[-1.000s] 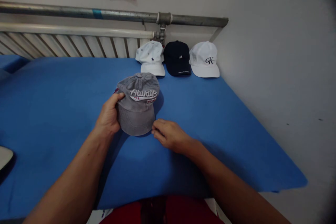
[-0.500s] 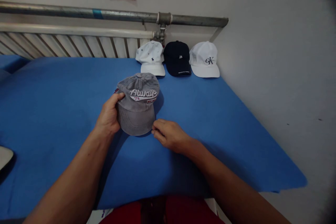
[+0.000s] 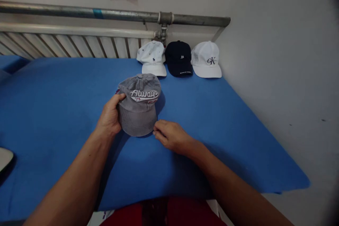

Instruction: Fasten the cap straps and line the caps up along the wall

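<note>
A grey baseball cap [image 3: 139, 107] with raised white "Always" lettering is tilted over the blue surface, its brim toward me. My left hand [image 3: 109, 114] grips the cap's left side, thumb on the outside and the other fingers hidden behind it. Curled and closed, my right hand [image 3: 169, 135] has its fingertips at the right edge of the brim and seems to pinch it there. The exact contact of those fingertips is hard to make out.
Behind stand a white cap [image 3: 152, 58], a black cap [image 3: 179, 58] and another white cap [image 3: 207, 59] in a row. A radiator [image 3: 79, 46] and a metal pipe [image 3: 66, 10] run along the wall. A pale object [image 3: 5, 158] pokes in at left.
Almost nothing differs. Both hands and the grey cap keep their places, with only a very slight shift at the brim's right edge.
</note>
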Demonstrator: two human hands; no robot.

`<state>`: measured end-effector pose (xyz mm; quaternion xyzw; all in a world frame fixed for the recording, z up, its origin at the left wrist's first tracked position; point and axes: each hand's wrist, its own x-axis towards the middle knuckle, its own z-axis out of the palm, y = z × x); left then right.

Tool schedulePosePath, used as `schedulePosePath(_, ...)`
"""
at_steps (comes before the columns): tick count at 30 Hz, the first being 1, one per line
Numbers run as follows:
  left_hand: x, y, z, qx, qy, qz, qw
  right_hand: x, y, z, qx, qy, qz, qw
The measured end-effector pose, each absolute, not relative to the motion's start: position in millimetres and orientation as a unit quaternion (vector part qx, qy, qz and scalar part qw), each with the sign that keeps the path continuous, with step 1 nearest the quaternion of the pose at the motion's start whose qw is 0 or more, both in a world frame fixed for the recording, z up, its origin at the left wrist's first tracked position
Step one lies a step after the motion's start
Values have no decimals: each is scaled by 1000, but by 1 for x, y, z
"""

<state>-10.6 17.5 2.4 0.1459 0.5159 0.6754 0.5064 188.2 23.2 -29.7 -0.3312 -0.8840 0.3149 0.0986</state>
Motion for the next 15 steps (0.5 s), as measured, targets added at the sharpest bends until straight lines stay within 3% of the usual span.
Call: schedulePosePath(15,-9,18,4,139,523,670,508,188,23,-28,-334,-880,322,101)
